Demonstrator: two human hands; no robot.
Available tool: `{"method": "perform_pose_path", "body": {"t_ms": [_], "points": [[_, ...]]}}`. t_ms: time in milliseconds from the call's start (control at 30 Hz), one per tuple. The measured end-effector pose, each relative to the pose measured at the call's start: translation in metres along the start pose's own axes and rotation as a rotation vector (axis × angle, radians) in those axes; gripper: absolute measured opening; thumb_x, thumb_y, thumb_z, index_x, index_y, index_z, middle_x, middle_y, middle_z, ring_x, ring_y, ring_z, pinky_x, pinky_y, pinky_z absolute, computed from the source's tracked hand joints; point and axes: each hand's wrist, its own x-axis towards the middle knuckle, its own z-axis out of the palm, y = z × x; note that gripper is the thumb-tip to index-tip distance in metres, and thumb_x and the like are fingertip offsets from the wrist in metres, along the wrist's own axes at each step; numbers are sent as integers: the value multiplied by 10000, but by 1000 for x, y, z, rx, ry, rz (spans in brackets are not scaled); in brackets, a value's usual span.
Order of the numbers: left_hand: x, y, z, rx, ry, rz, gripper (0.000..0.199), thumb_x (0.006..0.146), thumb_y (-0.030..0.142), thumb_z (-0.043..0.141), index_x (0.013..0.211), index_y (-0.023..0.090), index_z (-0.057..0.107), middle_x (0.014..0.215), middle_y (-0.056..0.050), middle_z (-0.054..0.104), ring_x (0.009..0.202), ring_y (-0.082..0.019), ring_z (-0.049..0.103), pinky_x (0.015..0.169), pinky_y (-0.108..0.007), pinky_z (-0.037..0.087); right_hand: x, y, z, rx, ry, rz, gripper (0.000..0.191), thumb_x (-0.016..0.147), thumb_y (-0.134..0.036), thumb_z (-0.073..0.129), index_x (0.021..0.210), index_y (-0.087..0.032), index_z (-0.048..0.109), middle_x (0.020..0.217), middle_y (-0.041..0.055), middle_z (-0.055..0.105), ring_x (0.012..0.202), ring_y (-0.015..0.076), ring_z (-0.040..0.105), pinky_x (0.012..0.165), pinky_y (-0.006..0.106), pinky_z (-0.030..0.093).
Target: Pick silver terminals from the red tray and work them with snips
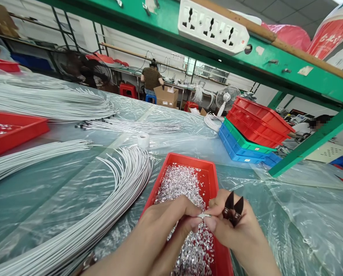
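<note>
Over a red tray (217,245) of small shiny silver pieces (182,180), my two hands meet fingertip to fingertip. My left hand (167,226) pinches a small white piece (202,216) with a metallic end. The thumb and forefinger of my right hand (237,230) close on the same piece from the other side. Dark-bladed cutters (233,211) are held in my right palm, blades pointing up and parted. To the left of the tray curves a thick bundle of white cables (131,180).
A white roll (143,140) stands behind the cable bundle. More cables (131,125) and another red tray (16,132) lie left. Stacked crates (254,126) stand back right, near a green post (312,140). A power strip (213,27) hangs overhead. People sit farther back.
</note>
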Motion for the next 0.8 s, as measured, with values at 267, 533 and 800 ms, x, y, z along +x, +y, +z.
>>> {"method": "perform_pose_path", "body": {"t_ms": [267,533,800], "points": [[-1,3,-2,-68,-78,-117,163,962,163,400,889,243,522,741,69,621,668,-78,605,600,-178,419,2,0,-5,-10,-99,16,217,636,-59,729,611,-203,569,538,-95,370,459,64,398,460,183,333],[3,11,-8,-112,-156,-226,226,976,226,372,831,228,545,710,50,598,644,-99,574,595,-213,408,4,3,-15,-99,-218,11,235,710,-170,766,652,-215,542,561,-85,358,444,69,350,405,211,207],[2,12,-12,-79,-255,-277,227,997,254,350,859,232,529,753,50,579,681,-92,545,652,-214,399,3,-3,-12,-157,-177,86,271,708,-268,783,664,-220,520,515,-63,526,423,76,295,413,236,173]]}}
